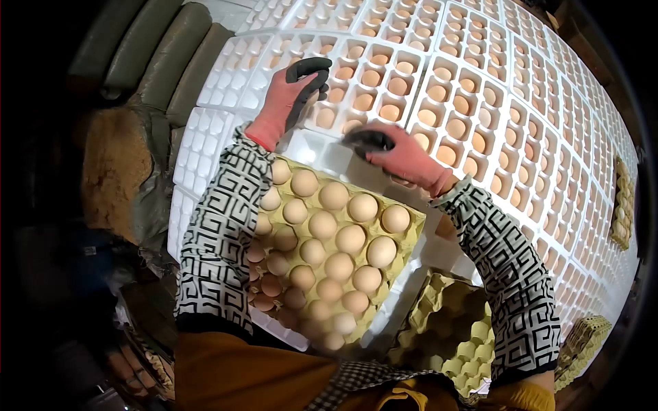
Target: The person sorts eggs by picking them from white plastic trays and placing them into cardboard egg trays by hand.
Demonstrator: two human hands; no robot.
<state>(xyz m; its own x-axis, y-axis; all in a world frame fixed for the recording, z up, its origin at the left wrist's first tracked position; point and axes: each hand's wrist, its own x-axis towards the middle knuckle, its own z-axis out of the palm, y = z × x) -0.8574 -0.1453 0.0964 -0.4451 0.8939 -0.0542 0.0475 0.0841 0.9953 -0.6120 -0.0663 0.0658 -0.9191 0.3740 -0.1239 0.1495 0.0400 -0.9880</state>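
Note:
My left hand, in a pink glove with dark fingertips, is curled above the white foam trays. Part of a pale brown egg shows between its thumb and fingers. My right hand, gloved the same way, hovers with bent fingers over the near foam cells; motion blurs its fingertips, and whether it holds anything is hidden. Just below both hands lies a yellowish pulp egg tray filled with brown eggs. White foam cells without eggs show between my hands.
Rows of white foam trays with eggs in their cells spread to the back and right. A pulp tray lies near my right forearm, with more pulp trays at the right edge. Dark green padded rolls are at left.

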